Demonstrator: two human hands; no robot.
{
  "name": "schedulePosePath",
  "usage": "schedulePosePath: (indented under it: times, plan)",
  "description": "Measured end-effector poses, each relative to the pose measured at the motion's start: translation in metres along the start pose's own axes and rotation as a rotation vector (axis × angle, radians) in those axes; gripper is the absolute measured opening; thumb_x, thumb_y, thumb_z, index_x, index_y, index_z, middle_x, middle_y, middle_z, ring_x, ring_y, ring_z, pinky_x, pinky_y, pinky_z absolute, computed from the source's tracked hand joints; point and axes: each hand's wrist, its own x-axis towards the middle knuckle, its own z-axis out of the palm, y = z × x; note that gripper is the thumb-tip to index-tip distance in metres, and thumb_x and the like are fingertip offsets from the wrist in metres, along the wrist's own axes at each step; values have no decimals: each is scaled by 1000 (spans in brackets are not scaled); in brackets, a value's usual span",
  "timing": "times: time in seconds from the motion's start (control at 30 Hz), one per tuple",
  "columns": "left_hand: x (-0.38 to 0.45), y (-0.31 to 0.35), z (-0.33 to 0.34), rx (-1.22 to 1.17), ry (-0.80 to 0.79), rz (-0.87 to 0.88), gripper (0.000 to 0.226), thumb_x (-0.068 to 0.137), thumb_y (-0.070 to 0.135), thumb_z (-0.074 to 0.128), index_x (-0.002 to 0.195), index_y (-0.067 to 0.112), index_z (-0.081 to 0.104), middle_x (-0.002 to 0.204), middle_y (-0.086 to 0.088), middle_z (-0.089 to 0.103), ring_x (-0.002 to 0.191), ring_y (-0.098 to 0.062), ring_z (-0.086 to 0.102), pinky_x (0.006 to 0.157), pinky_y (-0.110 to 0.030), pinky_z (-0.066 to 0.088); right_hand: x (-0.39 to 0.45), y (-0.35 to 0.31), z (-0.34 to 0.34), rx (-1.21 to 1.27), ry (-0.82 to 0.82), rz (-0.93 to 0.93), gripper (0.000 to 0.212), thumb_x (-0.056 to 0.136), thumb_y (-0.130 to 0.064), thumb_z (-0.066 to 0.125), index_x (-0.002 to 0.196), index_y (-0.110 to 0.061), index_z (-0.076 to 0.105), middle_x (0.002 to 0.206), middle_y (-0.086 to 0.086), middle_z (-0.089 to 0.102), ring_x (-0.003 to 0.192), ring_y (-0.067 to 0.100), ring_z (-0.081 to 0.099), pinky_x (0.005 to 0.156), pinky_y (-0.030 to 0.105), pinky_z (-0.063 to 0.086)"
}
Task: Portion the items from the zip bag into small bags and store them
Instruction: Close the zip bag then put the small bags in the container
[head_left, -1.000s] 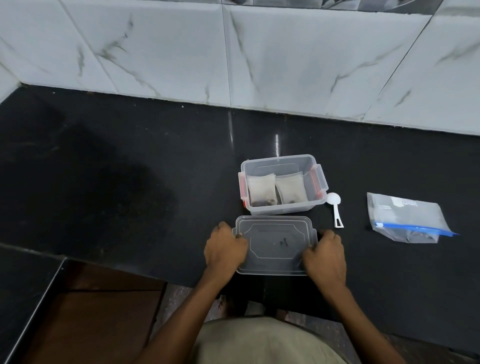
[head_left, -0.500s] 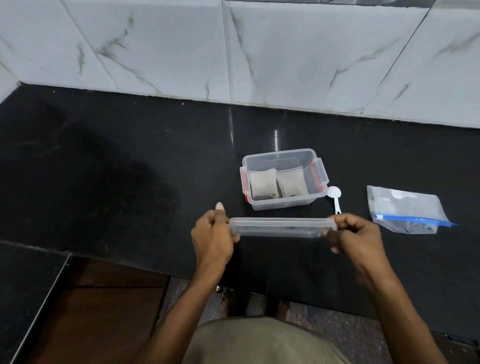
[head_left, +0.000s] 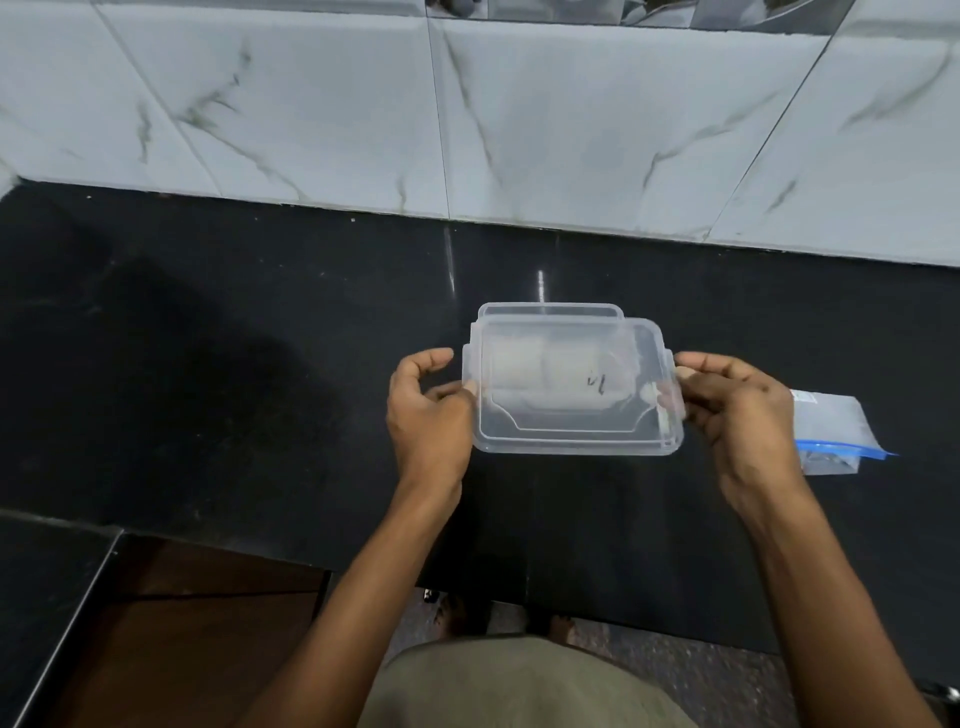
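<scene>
above the black counter, near its middle, a clear lid held level over the open clear box, pinched at its two short ends. left hand grips the left edge with thumb on top and fingers curled under; right hand pinches the right edge the same way. both grips narrow, closed on the lid's rim. through the lid, two small bags showing pale and side by side inside the box, only its far rim peeking out beyond the lid. zip bag lying flat on the counter to the right, partly hidden behind the right hand, blue strip toward the near side.

lid's long axis running left to right, flat face up, apparently matching the box's long axis below. lid sitting nearer than the box, so not yet lined up.

likely risks: lowering while offset, so one lip catches on the rim and the lid seats crooked; pressing down on a crooked lid could shove the light box across the smooth counter; side clips, hidden just now, could get trapped under the rim and stop it closing.
</scene>
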Motion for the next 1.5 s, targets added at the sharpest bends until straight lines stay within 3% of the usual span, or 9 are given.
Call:
schedulePosePath:
  times: [0.13, 0.23, 0.43, 0.57, 0.9, 1.07, 1.2, 1.37, 1.5]
  plan:
    - [24, -6, 28, 108, -16, 125, 34, 87, -4, 65, 113, 18, 68, 106, 9, 71, 97, -5, 69, 83, -22, 59, 34, 18, 22, -218, 98, -113, 28, 82, 4, 72, 105, -12, 72, 94, 2, 73, 83, 15, 70, 86, 36, 61]
    - [39, -5, 46, 227, -11, 180, 36, 88, -4, 60, 119, 12, 68, 110, 5, 70, 101, -9, 67, 86, -18, 55, 49, 22, 39, -360, 131, -159, 29, 82, -3, 73, 109, -15, 73, 89, -8, 72, 79, 6, 69, 83, 30, 60]
    - [64, -27, 60, 402, -14, 160, 38, 75, 5, 63, 111, 15, 64, 109, 4, 64, 107, -21, 61, 94, -41, 56, 61, 28, 52, -456, 122, -134, 24, 86, -2, 68, 106, -13, 70, 86, -9, 66, 78, 0, 62, 72, 22, 55]
    - [70, -36, 62, 457, 28, 184, 29, 82, 2, 63, 109, 13, 62, 115, 5, 50, 109, -16, 51, 94, -30, 48, 67, 33, 54, -469, 109, -119, 24, 87, -6, 69, 109, -17, 66, 90, -8, 66, 79, -2, 60, 62, 13, 46]
    - [102, -22, 58, 110, 3, -267, 27, 81, -11, 64, 97, 11, 68, 99, -6, 72, 87, -19, 71, 64, -29, 58, 93, 36, 49, -278, 46, 158, 25, 87, 0, 72, 108, -12, 70, 99, 3, 74, 92, 22, 73, 82, 43, 63]
    - [104, -22, 56, 122, -29, -250, 29, 83, -11, 66, 104, 8, 68, 99, -4, 72, 85, -16, 70, 69, -31, 61, 99, 37, 47, -250, 35, 196, 23, 85, 2, 71, 102, -13, 72, 102, 7, 76, 92, 25, 74, 82, 46, 63]
    - [95, -27, 56, 165, -80, -164, 29, 83, -8, 67, 104, 13, 65, 101, -2, 70, 93, -16, 70, 73, -30, 60, 84, 42, 41, -354, 40, 114, 22, 91, -6, 65, 110, -16, 62, 112, 5, 69, 96, 22, 68, 78, 40, 59]
    - [77, -39, 63, 221, -189, -74, 28, 88, 0, 68, 110, 15, 62, 106, 1, 68, 100, -17, 69, 78, -29, 60, 67, 53, 28, -737, 117, -90, 50, 93, -4, 58, 141, -12, 47, 141, 15, 51, 125, 32, 52, 104, 46, 47]
    - [67, -46, 73, 597, -238, 282, 59, 90, 1, 62, 144, 18, 47, 149, -2, 43, 140, -22, 41, 115, -37, 38, 57, 69, 26, -1166, 56, -552, 76, 80, 9, 54, 152, -12, 40, 160, 17, 34, 144, 35, 37, 111, 49, 40]
